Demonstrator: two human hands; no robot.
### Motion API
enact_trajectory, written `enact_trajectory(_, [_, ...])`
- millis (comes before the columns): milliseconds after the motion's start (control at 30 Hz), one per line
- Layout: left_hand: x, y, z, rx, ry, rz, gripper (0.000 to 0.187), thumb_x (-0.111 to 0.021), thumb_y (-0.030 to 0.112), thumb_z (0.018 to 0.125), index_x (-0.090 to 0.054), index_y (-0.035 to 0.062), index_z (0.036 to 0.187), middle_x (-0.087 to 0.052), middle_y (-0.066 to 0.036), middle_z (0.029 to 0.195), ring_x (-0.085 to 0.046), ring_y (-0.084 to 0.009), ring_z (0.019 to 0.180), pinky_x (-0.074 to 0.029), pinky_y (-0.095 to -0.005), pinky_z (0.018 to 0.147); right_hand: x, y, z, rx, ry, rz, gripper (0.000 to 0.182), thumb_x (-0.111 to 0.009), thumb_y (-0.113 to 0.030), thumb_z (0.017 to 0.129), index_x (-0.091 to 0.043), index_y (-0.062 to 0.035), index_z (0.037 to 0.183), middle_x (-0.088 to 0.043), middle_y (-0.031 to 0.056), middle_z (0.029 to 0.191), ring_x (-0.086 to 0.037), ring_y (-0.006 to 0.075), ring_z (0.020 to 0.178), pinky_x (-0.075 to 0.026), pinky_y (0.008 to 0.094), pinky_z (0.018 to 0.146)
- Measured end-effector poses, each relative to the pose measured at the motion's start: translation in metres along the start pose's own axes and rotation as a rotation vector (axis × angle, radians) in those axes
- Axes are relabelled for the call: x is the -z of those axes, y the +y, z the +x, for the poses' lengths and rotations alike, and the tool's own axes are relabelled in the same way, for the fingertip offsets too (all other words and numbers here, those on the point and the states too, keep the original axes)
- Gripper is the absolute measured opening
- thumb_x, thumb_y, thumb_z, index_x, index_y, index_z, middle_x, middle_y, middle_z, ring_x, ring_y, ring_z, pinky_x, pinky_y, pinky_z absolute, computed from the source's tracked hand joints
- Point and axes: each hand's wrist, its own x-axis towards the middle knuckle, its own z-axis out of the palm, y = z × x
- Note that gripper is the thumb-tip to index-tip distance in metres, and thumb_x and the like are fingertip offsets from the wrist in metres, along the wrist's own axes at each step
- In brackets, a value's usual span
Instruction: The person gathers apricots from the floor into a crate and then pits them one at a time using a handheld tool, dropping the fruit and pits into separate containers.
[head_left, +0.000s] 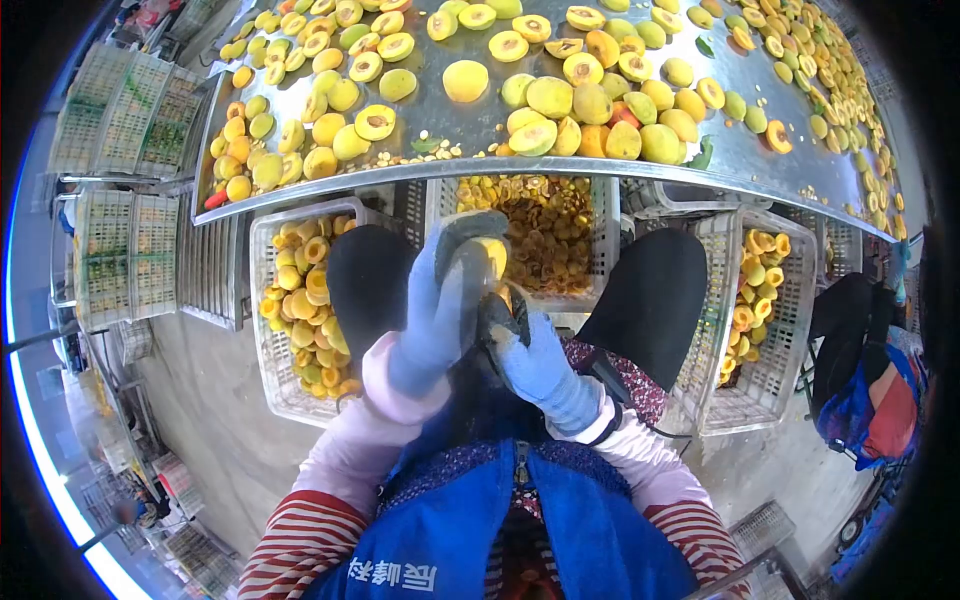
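My left hand (445,285), in a blue glove with a dark grey palm, is closed around a yellow apricot half (495,257). Its fingers are slightly smeared by motion. Just below and to the right, my right hand (535,355), gloved the same way, has its fingers curled close to the left one. An orange piece of apricot (506,297) shows at its fingertips, mostly covered by the dark glove. Both hands are over my lap, in front of a white crate (612,235) with brown pits (550,235) and some yellow bits in it.
A metal table (430,95) ahead bears whole and halved apricots (590,100). Crates of apricot halves stand at my left (310,300) and right (755,310). Stacked crates (125,110) stand far left. Another person (870,370) sits at the right edge.
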Motion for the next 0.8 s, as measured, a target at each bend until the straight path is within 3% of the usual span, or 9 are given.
enact_trajectory(100, [-0.006,-0.001,-0.001,-0.054,0.036,-0.055,0.046,-0.045,0.029,0.093,-0.045,-0.0049,0.124,-0.055,-0.013,0.112,-0.054,-0.0174,0.100,-0.041,-0.0279,0.089,0.009,0.004,0.003,-0.215,-0.150,0.273,0.056,-0.058,-0.025,0.086,-0.038,0.0067,0.128,-0.058,0.0152,0.104,-0.060,0.0232,0.087,-0.048,0.0317,0.077])
enact_trajectory(200, [0.018,0.029,0.009,0.399,-0.259,-0.100,0.048,-0.046,0.029,0.092,-0.045,-0.0061,0.126,-0.056,-0.013,0.113,-0.054,-0.0178,0.103,-0.041,-0.0282,0.091,0.019,-0.005,0.007,0.079,-0.109,-0.277,0.053,-0.058,-0.028,0.087,-0.040,0.0039,0.125,-0.058,0.0122,0.102,-0.060,0.0213,0.086,-0.049,0.0310,0.075])
enact_trajectory(233, [0.025,0.023,0.010,0.531,-0.213,-0.433,0.034,-0.056,0.006,0.087,-0.051,-0.0029,0.120,-0.058,-0.014,0.107,-0.056,-0.0196,0.098,-0.044,-0.0280,0.086,0.017,-0.005,0.003,0.211,-0.072,-0.526,0.052,-0.057,-0.028,0.087,-0.041,0.0033,0.125,-0.058,0.0120,0.102,-0.060,0.0215,0.087,-0.049,0.0313,0.076])
enact_trajectory(267, [0.025,0.017,0.008,0.395,-0.230,-0.230,0.033,-0.056,0.006,0.086,-0.051,-0.0015,0.118,-0.059,-0.014,0.105,-0.057,-0.0207,0.096,-0.045,-0.0282,0.083,0.015,-0.005,0.001,0.345,-0.037,-0.775,0.050,-0.057,-0.028,0.087,-0.042,0.0027,0.124,-0.059,0.0117,0.102,-0.060,0.0216,0.087,-0.049,0.0316,0.077])
enact_trajectory(367, [0.023,-0.009,0.003,-0.193,-0.238,0.458,0.027,-0.061,0.009,0.083,-0.056,0.0021,0.109,-0.058,-0.017,0.099,-0.061,-0.0267,0.085,-0.049,-0.0299,0.071,0.010,-0.001,0.005,-0.209,-0.184,0.099,0.044,-0.056,-0.031,0.088,-0.046,0.0000,0.117,-0.058,0.0103,0.092,-0.057,0.0162,0.061,-0.047,0.0272,0.053])
enact_trajectory(400, [0.022,-0.011,0.000,-0.123,-0.220,0.432,0.024,-0.058,0.011,0.085,-0.057,-0.0006,0.106,-0.060,-0.014,0.097,-0.059,-0.0221,0.085,-0.048,-0.0281,0.073,0.008,-0.003,0.000,-0.386,-0.203,0.437,0.043,-0.056,-0.032,0.088,-0.047,-0.0008,0.115,-0.057,0.0098,0.089,-0.055,0.0149,0.055,-0.045,0.0260,0.046])
enact_trajectory(433, [0.019,-0.008,-0.001,-0.051,-0.202,0.406,0.024,-0.055,0.013,0.086,-0.058,-0.0033,0.103,-0.061,-0.011,0.094,-0.057,-0.0175,0.085,-0.046,-0.0264,0.075,0.003,0.000,-0.003,-0.320,-0.191,0.543,0.035,-0.056,-0.035,0.088,-0.048,-0.0042,0.104,-0.055,0.0079,0.080,-0.045,0.0115,0.041,-0.034,0.0238,0.034])
enact_trajectory(567, [-0.003,0.003,-0.004,0.332,0.070,0.030,0.017,-0.057,0.010,0.086,-0.061,-0.0015,0.098,-0.063,-0.009,0.088,-0.058,-0.0129,0.075,-0.048,-0.0259,0.065,0.001,-0.005,-0.006,-0.299,-0.172,0.545,0.034,-0.055,-0.039,0.089,-0.046,-0.0071,0.095,-0.053,0.0068,0.075,-0.043,0.0117,0.039,-0.034,0.0241,0.033])
enact_trajectory(800, [-0.008,0.010,-0.010,0.231,0.113,0.053,0.018,-0.054,0.013,0.088,-0.062,-0.0010,0.096,-0.063,-0.004,0.085,-0.054,-0.0077,0.073,-0.045,-0.0225,0.064,0.000,0.004,-0.011,-0.314,-0.129,0.569,0.029,-0.053,-0.036,0.091,-0.048,-0.0075,0.094,-0.050,0.0044,0.062,-0.044,0.0128,0.041,-0.033,0.0243,0.035])
